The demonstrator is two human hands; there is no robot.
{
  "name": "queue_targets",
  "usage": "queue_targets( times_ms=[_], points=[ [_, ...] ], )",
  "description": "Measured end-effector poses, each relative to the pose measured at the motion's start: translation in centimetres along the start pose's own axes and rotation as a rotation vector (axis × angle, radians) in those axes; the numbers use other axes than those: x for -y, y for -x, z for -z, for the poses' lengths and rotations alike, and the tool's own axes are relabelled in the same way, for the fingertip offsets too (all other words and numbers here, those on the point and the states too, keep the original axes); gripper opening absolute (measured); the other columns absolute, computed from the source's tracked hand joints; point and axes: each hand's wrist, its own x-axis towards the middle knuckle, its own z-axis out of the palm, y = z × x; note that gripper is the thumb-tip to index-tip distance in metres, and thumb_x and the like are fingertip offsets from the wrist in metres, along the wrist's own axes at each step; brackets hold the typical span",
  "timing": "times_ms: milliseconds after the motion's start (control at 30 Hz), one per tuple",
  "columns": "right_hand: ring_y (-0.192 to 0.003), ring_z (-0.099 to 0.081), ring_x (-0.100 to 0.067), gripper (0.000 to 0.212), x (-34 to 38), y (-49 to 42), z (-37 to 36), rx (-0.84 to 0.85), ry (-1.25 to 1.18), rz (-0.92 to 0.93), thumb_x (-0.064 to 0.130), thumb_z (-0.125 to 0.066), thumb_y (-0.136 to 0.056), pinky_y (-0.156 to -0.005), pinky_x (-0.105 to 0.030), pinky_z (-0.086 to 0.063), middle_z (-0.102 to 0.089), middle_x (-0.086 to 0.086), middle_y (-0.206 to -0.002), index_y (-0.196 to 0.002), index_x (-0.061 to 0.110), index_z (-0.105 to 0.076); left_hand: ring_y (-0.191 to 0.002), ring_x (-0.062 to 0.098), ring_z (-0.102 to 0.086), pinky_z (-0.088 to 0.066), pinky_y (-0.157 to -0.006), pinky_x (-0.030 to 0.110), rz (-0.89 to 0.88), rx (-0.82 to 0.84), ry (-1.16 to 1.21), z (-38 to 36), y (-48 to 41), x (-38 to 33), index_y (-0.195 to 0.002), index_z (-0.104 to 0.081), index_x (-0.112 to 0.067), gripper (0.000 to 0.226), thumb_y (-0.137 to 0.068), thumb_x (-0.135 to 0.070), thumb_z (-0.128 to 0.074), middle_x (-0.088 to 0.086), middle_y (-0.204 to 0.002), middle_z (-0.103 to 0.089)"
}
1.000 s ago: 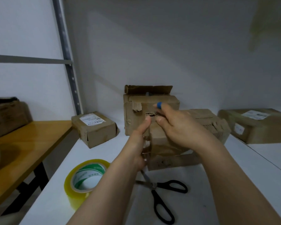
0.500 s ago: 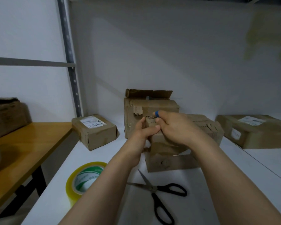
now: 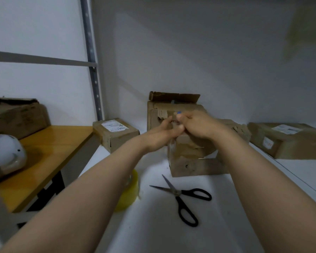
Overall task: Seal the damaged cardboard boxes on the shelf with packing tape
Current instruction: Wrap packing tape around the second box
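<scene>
A crumpled, torn cardboard box (image 3: 195, 161) stands in the middle of the white shelf (image 3: 153, 225). Both my hands meet at its top left corner. My left hand (image 3: 162, 133) pinches the torn top edge from the left with thumb and fingers. My right hand (image 3: 199, 125), with a blue mark on its index fingertip, grips the same edge from the right. What lies between the fingertips is hidden. A yellow roll of packing tape (image 3: 130, 192) lies near the front left, mostly covered by my left forearm. Black-handled scissors (image 3: 182, 196) lie open in front of the box.
A taller box with a raised flap (image 3: 171, 108) stands behind. A small labelled box (image 3: 115, 134) sits at the left, a flat labelled box (image 3: 288, 141) at the right. Left of the shelf post, a wooden table (image 3: 49, 152) holds a brown box (image 3: 15, 115) and a white object (image 3: 4, 156).
My hands have stayed at the box's top edge and closed in on each other. My left forearm now covers most of the tape roll.
</scene>
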Motion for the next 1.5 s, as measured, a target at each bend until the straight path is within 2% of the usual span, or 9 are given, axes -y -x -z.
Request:
queue_targets(
  times_ms=[233, 333, 500, 667, 867, 1033, 1233, 1333, 1500],
  points=[
    [-0.068, -0.055, -0.009, 0.039, 2.1, 2.5, 0.0, -0.347, 0.09, 0.134, 0.043, -0.035, -0.108, -0.07, -0.034, -0.046, -0.056, 0.009, -0.072, -0.075, 0.03, -0.052, -0.078, 0.017, -0.065, -0.049, -0.071, 0.031, 0.194, -0.118, -0.145, 5.8, 5.0, 1.8, -0.106, -0.069, -0.007, 0.027, -0.102, -0.03, -0.054, 0.007, -0.092, -0.077],
    [-0.055, -0.053, -0.014, 0.043, 5.0, 3.9, -2.2, -0.574, 0.13, 0.308, 0.037, -0.041, -0.107, -0.055, -0.031, -0.042, -0.053, 0.007, -0.06, -0.068, 0.022, -0.052, -0.065, 0.015, -0.058, -0.04, -0.058, 0.027, 0.453, 0.126, -0.395, 6.2, 6.7, 2.2, -0.079, -0.067, -0.012, 0.043, -0.097, -0.05, -0.06, 0.0, -0.065, -0.069],
    [-0.059, -0.063, -0.02, 0.044, 7.6, 4.3, -6.3, -0.337, -0.043, 0.298, 0.034, -0.045, -0.1, -0.06, -0.043, -0.057, -0.064, -0.002, -0.061, -0.068, 0.01, -0.064, -0.098, 0.021, -0.063, -0.053, -0.091, 0.038, 0.482, 0.419, -0.715, 3.6, 9.3, 3.4, -0.089, -0.065, -0.02, 0.062, -0.06, -0.072, -0.083, -0.003, -0.097, -0.066],
    [-0.051, -0.065, -0.01, 0.032, 7.0, 5.4, -5.4, -0.02, -0.427, -0.009, 0.029, -0.049, -0.103, -0.055, -0.029, -0.047, -0.075, -0.001, -0.071, -0.085, 0.014, -0.071, -0.107, 0.025, -0.061, -0.053, -0.094, 0.039, 0.348, 0.241, -0.808, 3.6, 11.1, 3.6, -0.122, -0.065, -0.014, 0.043, -0.089, -0.039, -0.072, 0.005, -0.118, -0.063],
    [-0.076, -0.072, -0.014, 0.051, 6.4, 6.9, -3.9, 0.279, -0.648, -0.018, 0.057, -0.056, -0.093, -0.067, -0.027, -0.055, -0.077, -0.008, -0.09, -0.101, 0.009, -0.072, -0.087, 0.03, -0.074, -0.059, -0.09, 0.05, 0.188, -0.28, 0.02, 9.1, 11.6, 2.3, -0.094, -0.076, -0.004, 0.044, -0.063, -0.031, -0.091, 0.018, -0.094, -0.076],
    [-0.101, -0.07, -0.034, 0.024, 7.6, 5.4, -4.7, 0.023, -0.918, 0.163, 0.011, -0.069, -0.093, -0.093, -0.047, -0.057, -0.07, -0.024, -0.109, -0.113, 0.003, -0.06, -0.099, 0.034, -0.073, -0.058, -0.094, 0.043, -0.046, -0.28, 0.521, 5.9, 11.2, 0.9, -0.112, -0.068, 0.006, 0.047, -0.084, -0.031, -0.076, 0.016, -0.102, -0.076],
    [-0.09, -0.067, -0.014, 0.023, 5.5, 6.4, -2.4, 0.069, -0.843, 0.358, 0.001, -0.059, -0.097, -0.091, -0.04, -0.054, -0.07, 0.004, -0.088, -0.118, 0.001, -0.05, -0.085, 0.008, -0.059, -0.048, -0.081, 0.028, -0.262, -0.529, 0.413, 8.8, 10.4, -0.1, -0.093, -0.066, -0.02, 0.026, -0.07, -0.031, -0.066, -0.007, -0.087, -0.064],
    [-0.089, -0.064, -0.015, 0.026, 5.2, 6.6, -1.1, 0.082, -0.795, 0.424, 0.009, -0.064, -0.093, -0.09, -0.045, -0.052, -0.067, 0.004, -0.088, -0.115, 0.005, -0.051, -0.119, 0.004, -0.054, -0.041, -0.099, 0.025, -0.403, -0.326, 0.246, 9.0, 10.2, -2.1, -0.116, -0.067, -0.034, 0.045, -0.073, -0.026, -0.057, -0.01, -0.127, -0.064],
    [-0.092, -0.065, -0.014, 0.028, 3.8, 7.0, 0.1, 0.124, -0.792, 0.43, 0.012, -0.064, -0.085, -0.084, -0.034, -0.051, -0.067, 0.003, -0.094, -0.111, 0.012, -0.054, -0.092, 0.002, -0.065, -0.05, -0.08, 0.016, -0.469, -0.205, 0.169, 9.6, 10.4, -4.0, -0.106, -0.073, -0.017, 0.023, -0.085, -0.02, -0.064, -0.014, -0.097, -0.074]
  ],
)
